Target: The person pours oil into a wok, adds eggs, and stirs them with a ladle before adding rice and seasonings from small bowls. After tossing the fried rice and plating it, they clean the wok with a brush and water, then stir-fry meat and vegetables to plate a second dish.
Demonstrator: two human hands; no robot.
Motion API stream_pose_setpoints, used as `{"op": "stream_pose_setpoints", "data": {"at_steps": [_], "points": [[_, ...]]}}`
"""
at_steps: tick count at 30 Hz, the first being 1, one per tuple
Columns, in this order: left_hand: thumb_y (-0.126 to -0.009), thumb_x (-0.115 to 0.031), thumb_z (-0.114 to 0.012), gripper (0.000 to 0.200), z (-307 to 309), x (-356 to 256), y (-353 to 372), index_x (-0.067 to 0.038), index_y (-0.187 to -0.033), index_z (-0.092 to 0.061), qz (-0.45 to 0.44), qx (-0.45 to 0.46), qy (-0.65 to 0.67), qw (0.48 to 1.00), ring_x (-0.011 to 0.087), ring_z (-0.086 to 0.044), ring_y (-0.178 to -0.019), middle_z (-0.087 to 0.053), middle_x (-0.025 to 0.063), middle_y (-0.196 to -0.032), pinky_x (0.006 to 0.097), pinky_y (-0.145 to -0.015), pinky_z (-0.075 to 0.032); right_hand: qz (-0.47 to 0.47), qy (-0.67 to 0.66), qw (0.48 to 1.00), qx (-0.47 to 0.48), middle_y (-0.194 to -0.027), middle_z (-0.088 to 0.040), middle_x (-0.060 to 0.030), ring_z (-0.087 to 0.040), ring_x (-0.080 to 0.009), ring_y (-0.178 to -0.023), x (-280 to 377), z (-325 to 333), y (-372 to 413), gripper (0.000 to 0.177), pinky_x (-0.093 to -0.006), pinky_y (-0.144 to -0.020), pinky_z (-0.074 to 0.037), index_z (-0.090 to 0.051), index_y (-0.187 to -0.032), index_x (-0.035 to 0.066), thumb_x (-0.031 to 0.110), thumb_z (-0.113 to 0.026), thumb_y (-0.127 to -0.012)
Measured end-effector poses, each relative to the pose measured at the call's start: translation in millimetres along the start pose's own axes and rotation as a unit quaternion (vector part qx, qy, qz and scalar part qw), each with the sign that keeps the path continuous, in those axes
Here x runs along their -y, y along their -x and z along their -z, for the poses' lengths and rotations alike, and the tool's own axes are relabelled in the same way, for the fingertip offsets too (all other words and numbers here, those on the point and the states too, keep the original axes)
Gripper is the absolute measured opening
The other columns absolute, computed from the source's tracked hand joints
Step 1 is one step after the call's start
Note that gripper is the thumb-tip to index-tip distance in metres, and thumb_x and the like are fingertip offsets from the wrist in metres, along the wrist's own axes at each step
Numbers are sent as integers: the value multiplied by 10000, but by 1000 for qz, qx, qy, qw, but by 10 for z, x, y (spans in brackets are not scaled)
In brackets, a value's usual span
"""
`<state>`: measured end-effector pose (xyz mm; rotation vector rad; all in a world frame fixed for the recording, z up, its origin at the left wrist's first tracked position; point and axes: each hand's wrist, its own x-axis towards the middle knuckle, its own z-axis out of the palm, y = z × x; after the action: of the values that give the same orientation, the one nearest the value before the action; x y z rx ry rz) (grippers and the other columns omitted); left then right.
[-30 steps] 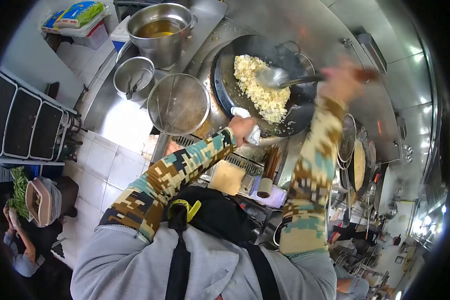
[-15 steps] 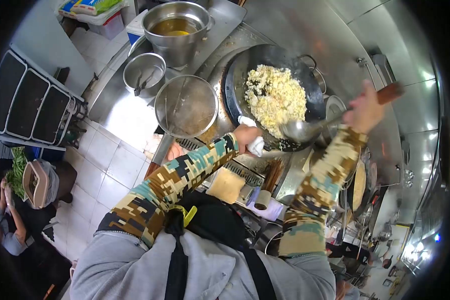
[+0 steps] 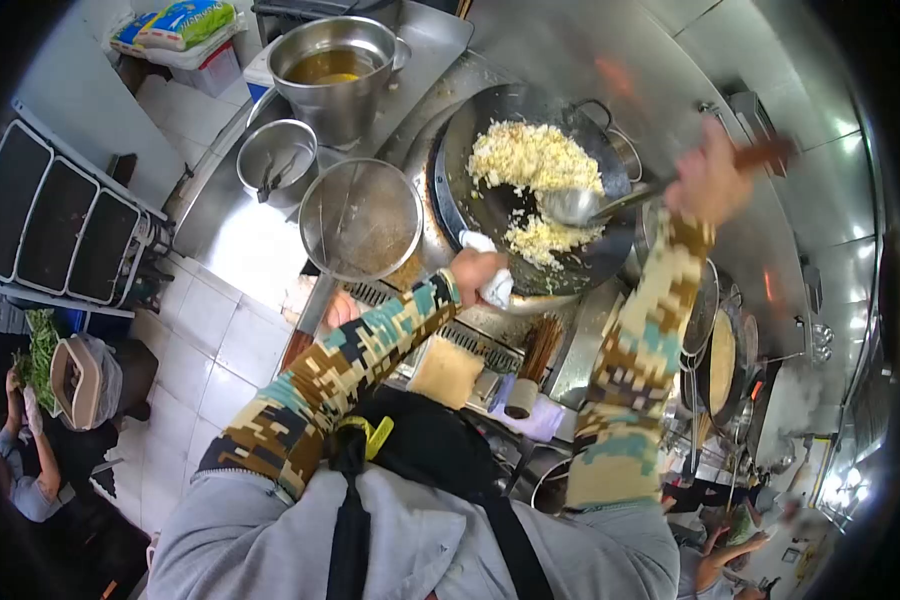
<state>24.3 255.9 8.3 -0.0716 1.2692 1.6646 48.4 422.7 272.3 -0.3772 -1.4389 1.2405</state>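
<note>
Clock dirs. from wok ctr.

Wok [image 3: 490,208]: 1, black, on the range [image 3: 425,225]; holds the rice.
Rice [image 3: 530,158]: yellow-white, 2 heaps; larger at 12, smaller betw. 5 & 6, bare wok showing betw. them.
Ladle [image 3: 570,207]: 1, steel w/ wooden handle; bowl at 4, down in wok, touching rice.
L hand [image 3: 478,272]: at 7, fingers closed on white cloth [image 3: 496,288]; cloth against wok rim.
R hand [image 3: 712,183]: at 3, outside wok, gripping ladle by handle.
Strainer [image 3: 360,222]: 1, round, approx. 9, near wok.
Lg. pot [image 3: 342,112]: at 10, w/ yellow liquid [image 3: 315,68].
Sm. pot [image 3: 288,142]: betw. 9 & 10, utensil inside.
Brush [image 3: 540,348]: at 6, bristles twd. wok.
Co-worker's hands [image 3: 30,410]: far off at 8, by greens [image 3: 42,365].
</note>
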Motion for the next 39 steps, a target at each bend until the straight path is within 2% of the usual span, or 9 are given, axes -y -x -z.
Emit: {"op": "stream_pose_setpoints", "data": {"at_steps": [4,7,17,21,25,31,35,37,39], "points": [[-860,-97,-591,164,70,112,-118,60,-905,-594,49,85,71,993,289,-666,-692,-634,156,-798,472,-573,-583,-21,10,992,-125,-600,-550,-63,-514,-166,-449,-658,178,-13,184,-290,-481,-459,-618,-891,-35,90,-703,-787],[-846,-84,-601,135,-2,-3,-16,42,-892,-597,81,43,61,994,286,-666,-694,-637,152,-830,475,-592,-585,-35,-46,998,-2,-594,-571,-76,-539,-173,-458,-322,-27,-410,180,-293,-474,-454,-606,-872,-33,80,-708,-777],[-862,-135,-624,179,37,41,-65,35,-915,-604,41,40,87,995,279,-654,-638,-628,140,-773,476,-527,-565,-17,125,992,7,-554,-435,19,-402,-89,-391,-11,175,-420,173,-241,-377,-320,-537,-763,81,122,-701,-799],[-835,-56,-586,108,54,54,-65,16,-909,-620,78,63,105,989,237,-642,-675,-641,119,-794,421,-576,-534,-57,-1,998,10,-541,-424,21,-393,-81,-392,-565,215,-313,190,-247,-365,-306,-519,-734,93,126,-682,-826],[-849,-63,-559,78,36,94,-130,3,-861,-598,18,30,76,997,242,-617,-604,-605,110,-725,439,-542,-530,-32,-64,989,129,-518,-411,0,-402,-104,-391,183,122,329,202,-262,-378,-337,-506,-715,69,84,-662,-842],[-860,-127,-588,161,123,110,-125,31,-839,-612,57,59,52,995,247,-639,-638,-624,124,-752,455,-501,-544,-36,63,991,116,-532,-499,-11,-454,-110,-420,-328,-114,110,268,-262,-423,-356,-511,-622,66,106,-700,-807],[-858,-90,-581,84,152,188,-246,-31,-803,-605,54,51,26,997,211,-617,-622,-611,88,-737,420,-518,-523,-5,-21,998,-58,-561,-526,-14,-466,-98,-490,-318,-20,180,202,-308,-492,-375,-579,-691,22,142,-725,-765],[-848,-83,-600,69,52,-29,-25,-35,-800,-606,97,58,44,993,200,-615,-623,-613,80,-738,416,-509,-514,40,87,995,-40,-560,-511,-5,-478,-102,-488,-1017,122,-205,193,-295,-464,-369,-569,-698,29,125,-720,-771],[-830,-97,-635,68,137,176,-199,-29,-824,-627,70,25,50,996,175,-608,-645,-628,73,-758,377,-537,-514,-6,62,998,24,-546,-487,1,-454,-101,-424,-568,-78,-387,190,-256,-390,-331,-544,-720,62,108,-712,-795]]}}
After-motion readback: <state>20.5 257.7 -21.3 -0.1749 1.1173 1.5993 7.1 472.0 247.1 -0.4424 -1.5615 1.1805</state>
